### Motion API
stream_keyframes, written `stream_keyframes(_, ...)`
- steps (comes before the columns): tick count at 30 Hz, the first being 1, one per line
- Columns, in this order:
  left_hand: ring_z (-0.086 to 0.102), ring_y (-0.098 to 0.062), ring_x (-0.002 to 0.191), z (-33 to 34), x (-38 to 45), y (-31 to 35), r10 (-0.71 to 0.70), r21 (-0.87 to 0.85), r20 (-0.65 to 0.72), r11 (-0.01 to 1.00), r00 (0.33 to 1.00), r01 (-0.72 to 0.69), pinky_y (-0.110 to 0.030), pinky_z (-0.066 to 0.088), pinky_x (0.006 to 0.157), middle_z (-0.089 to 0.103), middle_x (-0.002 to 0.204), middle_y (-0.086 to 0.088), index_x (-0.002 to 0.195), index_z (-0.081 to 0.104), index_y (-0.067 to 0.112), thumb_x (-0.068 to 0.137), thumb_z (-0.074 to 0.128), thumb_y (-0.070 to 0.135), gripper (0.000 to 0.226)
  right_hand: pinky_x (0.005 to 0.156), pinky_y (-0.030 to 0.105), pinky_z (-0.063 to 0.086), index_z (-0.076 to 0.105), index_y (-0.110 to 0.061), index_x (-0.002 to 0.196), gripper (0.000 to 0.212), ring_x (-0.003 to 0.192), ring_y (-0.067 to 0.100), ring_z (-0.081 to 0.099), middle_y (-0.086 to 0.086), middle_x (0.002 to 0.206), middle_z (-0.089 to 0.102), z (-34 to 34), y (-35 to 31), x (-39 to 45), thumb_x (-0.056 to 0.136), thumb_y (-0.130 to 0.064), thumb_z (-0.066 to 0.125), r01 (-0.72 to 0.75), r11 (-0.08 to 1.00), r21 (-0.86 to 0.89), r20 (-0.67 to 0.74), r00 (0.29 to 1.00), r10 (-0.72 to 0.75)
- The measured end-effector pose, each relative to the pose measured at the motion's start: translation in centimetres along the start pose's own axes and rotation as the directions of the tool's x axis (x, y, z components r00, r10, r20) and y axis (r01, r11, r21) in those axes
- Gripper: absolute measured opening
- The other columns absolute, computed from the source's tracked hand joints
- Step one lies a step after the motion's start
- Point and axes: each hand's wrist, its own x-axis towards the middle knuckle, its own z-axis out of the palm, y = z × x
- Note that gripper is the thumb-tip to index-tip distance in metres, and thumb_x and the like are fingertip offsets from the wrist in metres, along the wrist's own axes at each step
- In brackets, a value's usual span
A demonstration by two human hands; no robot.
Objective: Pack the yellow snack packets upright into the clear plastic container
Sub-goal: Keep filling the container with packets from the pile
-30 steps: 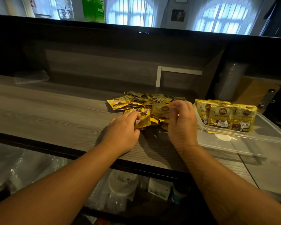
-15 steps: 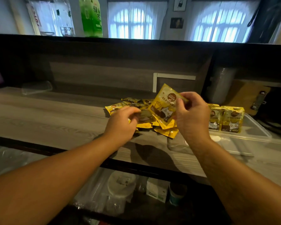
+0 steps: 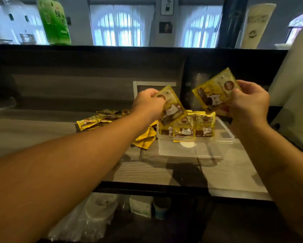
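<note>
Head view: both hands have lifted from the pile, left hand [image 3: 148, 104] and right hand [image 3: 248, 102] fingers each pinching a packet above the container [image 3: 222, 149], ready for upright insertion.

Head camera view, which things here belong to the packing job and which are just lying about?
Job:
left hand with its packet
right hand with its packet
loose packets
clear container
upright packets inside it

Lying about:
green bottle
paper cups
small box under the counter
</note>
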Motion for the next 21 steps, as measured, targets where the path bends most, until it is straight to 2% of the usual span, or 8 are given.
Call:
stream_keyframes(3, 0.065, -0.022, 0.096, 2.6, 0.2, 1.1, 0.030, 0.103, 0.114, 0.994, 0.993, -0.042, -0.040, 0.059, 0.082, 0.068, 0.098, -0.006, 0.096, 0.068, 0.020, 0.092, 0.059, 0.009, 0.015, 0.063, 0.032, 0.061, 0.065, -0.014, 0.112, 0.016, 0.085, 0.015, 0.072, 0.000, 0.097, 0.070, -2.5, 0.6, 1.3, 0.096, -0.017, 0.060, -0.047, 0.998, -0.044, 0.001, 0.999, 0.047)
stream_keyframes(6, 0.063, -0.019, 0.096, 5.0, 0.6, 1.6, 0.064, 0.217, 0.222, 0.970, 0.973, -0.113, -0.035, 0.058, 0.082, 0.066, 0.099, -0.004, 0.101, 0.069, 0.019, 0.093, 0.061, 0.006, 0.017, 0.068, 0.033, 0.061, 0.065, -0.016, 0.113, 0.018, 0.089, 0.015, 0.071, 0.001, 0.100, 0.070, -4.0, 1.3, 2.0, 0.096, -0.017, 0.060, -0.076, 0.994, -0.078, 0.000, 0.997, 0.077)
stream_keyframes(10, 0.063, -0.015, 0.093, 7.6, 1.5, 1.2, 0.165, 0.382, 0.306, 0.881, 0.937, -0.280, -0.026, 0.053, 0.073, 0.067, 0.097, 0.001, 0.102, 0.070, 0.022, 0.092, 0.068, 0.013, 0.013, 0.071, 0.029, 0.060, 0.063, -0.016, 0.115, 0.020, 0.095, 0.015, 0.068, 0.000, 0.104, 0.067, -4.6, 2.4, 2.6, 0.096, -0.013, 0.058, -0.077, 0.989, -0.123, 0.028, 0.996, 0.081)
stream_keyframes(13, 0.062, -0.016, 0.094, 9.0, 2.2, 0.7, 0.211, 0.501, 0.362, 0.777, 0.908, -0.380, -0.030, 0.054, 0.077, 0.066, 0.100, 0.003, 0.106, 0.070, 0.023, 0.091, 0.071, 0.021, 0.015, 0.069, 0.027, 0.058, 0.061, -0.019, 0.111, 0.017, 0.094, 0.014, 0.067, -0.001, 0.103, 0.066, -4.6, 3.1, 2.6, 0.096, -0.012, 0.056, -0.068, 0.984, -0.165, 0.051, 0.996, 0.078)
stream_keyframes(16, 0.061, -0.020, 0.100, 10.2, 2.6, 0.2, 0.262, 0.579, 0.415, 0.662, 0.871, -0.476, -0.039, 0.055, 0.087, 0.066, 0.104, 0.001, 0.112, 0.068, 0.024, 0.091, 0.071, 0.029, 0.022, 0.077, 0.032, 0.059, 0.059, -0.024, 0.108, 0.014, 0.095, 0.014, 0.065, -0.004, 0.100, 0.064, -4.5, 3.6, 2.6, 0.096, -0.016, 0.057, -0.055, 0.978, -0.202, 0.075, 0.995, 0.072)
stream_keyframes(19, 0.050, -0.023, 0.113, 11.0, 3.0, -0.5, 0.366, 0.716, 0.465, 0.380, 0.806, -0.585, -0.041, 0.045, 0.094, 0.058, 0.116, -0.001, 0.120, 0.063, 0.025, 0.092, 0.068, 0.039, 0.032, 0.075, 0.033, 0.059, 0.057, -0.026, 0.107, 0.015, 0.093, 0.014, 0.064, -0.006, 0.098, 0.062, -4.6, 4.1, 2.9, 0.095, -0.017, 0.059, -0.048, 0.964, -0.260, 0.110, 0.991, 0.079)
stream_keyframes(20, 0.047, -0.024, 0.116, 11.2, 3.2, -0.9, 0.392, 0.736, 0.478, 0.310, 0.786, -0.602, -0.041, 0.043, 0.096, 0.055, 0.121, -0.001, 0.123, 0.061, 0.026, 0.091, 0.068, 0.040, 0.035, 0.075, 0.032, 0.059, 0.055, -0.027, 0.106, 0.016, 0.093, 0.014, 0.064, -0.007, 0.097, 0.061, -4.6, 4.3, 3.0, 0.095, -0.017, 0.060, -0.038, 0.956, -0.292, 0.126, 0.989, 0.078)
stream_keyframes(21, 0.046, -0.024, 0.118, 11.3, 3.4, -1.2, 0.401, 0.738, 0.482, 0.292, 0.779, -0.608, -0.042, 0.041, 0.097, 0.053, 0.124, -0.001, 0.127, 0.060, 0.027, 0.091, 0.069, 0.039, 0.039, 0.076, 0.032, 0.058, 0.054, -0.027, 0.106, 0.018, 0.094, 0.014, 0.063, -0.009, 0.097, 0.060, -4.6, 4.4, 3.1, 0.094, -0.016, 0.061, -0.020, 0.943, -0.332, 0.144, 0.987, 0.072)
